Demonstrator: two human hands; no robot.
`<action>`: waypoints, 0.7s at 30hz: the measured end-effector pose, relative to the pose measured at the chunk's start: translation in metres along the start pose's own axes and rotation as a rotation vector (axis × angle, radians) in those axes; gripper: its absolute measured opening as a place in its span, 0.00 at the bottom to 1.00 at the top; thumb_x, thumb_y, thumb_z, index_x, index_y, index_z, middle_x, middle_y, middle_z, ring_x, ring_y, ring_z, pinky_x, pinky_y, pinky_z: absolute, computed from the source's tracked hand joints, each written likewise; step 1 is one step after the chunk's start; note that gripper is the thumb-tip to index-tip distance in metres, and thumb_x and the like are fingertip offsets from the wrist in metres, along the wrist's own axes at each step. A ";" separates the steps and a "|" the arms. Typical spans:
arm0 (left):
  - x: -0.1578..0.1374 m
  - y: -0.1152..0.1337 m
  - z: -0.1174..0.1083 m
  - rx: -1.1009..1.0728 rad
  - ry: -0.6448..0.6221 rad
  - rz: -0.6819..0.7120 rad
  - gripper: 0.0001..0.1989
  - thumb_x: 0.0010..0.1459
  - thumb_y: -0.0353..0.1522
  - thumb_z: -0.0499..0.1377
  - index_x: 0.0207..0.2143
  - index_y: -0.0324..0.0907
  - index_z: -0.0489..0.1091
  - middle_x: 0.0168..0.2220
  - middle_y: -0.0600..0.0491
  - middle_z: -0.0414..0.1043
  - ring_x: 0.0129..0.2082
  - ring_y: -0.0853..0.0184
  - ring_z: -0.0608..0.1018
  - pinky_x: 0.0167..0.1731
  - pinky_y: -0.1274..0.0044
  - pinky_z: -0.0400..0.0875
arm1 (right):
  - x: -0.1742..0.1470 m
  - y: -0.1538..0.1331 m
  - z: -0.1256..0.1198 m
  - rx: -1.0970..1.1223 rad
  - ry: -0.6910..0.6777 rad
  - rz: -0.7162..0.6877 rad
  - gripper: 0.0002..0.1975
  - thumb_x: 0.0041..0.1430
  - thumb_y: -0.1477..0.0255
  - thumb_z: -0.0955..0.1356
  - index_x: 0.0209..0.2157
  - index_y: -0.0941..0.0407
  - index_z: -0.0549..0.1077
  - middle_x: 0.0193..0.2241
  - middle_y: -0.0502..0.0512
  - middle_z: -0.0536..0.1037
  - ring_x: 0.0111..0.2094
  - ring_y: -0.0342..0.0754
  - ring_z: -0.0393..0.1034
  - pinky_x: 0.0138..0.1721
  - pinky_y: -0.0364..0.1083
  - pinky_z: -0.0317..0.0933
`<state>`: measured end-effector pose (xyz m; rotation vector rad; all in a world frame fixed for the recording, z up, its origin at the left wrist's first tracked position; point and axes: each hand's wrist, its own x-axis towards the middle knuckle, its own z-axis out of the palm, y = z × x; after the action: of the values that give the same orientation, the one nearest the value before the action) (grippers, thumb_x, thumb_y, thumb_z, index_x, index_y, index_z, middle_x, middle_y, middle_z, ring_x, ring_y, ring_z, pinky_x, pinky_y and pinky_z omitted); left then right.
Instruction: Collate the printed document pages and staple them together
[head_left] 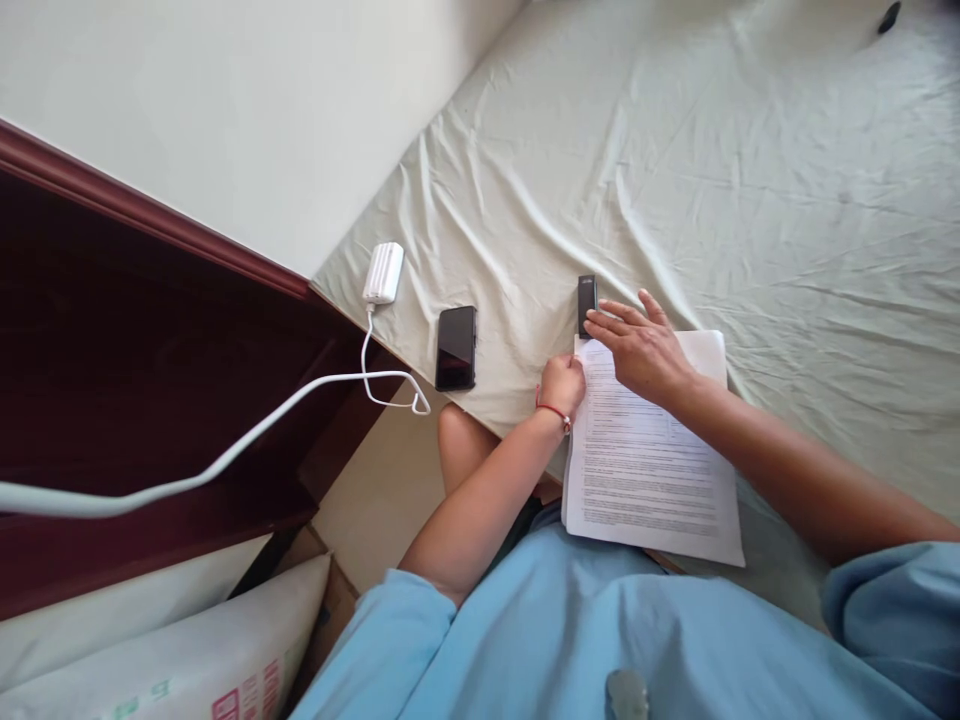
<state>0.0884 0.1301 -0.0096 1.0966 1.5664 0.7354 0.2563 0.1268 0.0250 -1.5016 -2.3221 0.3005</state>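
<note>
A stack of printed paper sheets [649, 470] lies partly on the cloth and partly over my lap. My left hand [562, 385] is closed on the stack's left edge near its upper corner, with the thumb on top. Just beyond that corner is a black stapler [586, 300], pointing away from me. My right hand [643, 348] reaches across the top of the sheets with its fingers stretched and apart, and its fingertips touch the near end of the stapler. Whether the corner sits between the stapler's jaws I cannot tell.
Left of the sheets, a dark phone [456, 348] lies on the pale cloth [675, 180]. Behind it is a white charger-like block [384, 272] with a white cable [225, 465] running left. A small black object [889, 17] lies far right. A white sack [187, 640] stands lower left.
</note>
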 end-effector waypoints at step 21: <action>-0.042 -0.011 -0.031 0.100 0.066 0.229 0.15 0.75 0.35 0.53 0.31 0.45 0.65 0.30 0.55 0.69 0.35 0.65 0.72 0.39 0.74 0.64 | -0.061 0.054 -0.020 0.218 0.234 0.425 0.27 0.72 0.58 0.67 0.65 0.55 0.75 0.65 0.69 0.77 0.67 0.70 0.71 0.67 0.71 0.65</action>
<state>0.0574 0.0893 0.0063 1.3536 1.5627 0.8610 0.3318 0.0934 0.0131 -1.7972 -1.7198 0.4436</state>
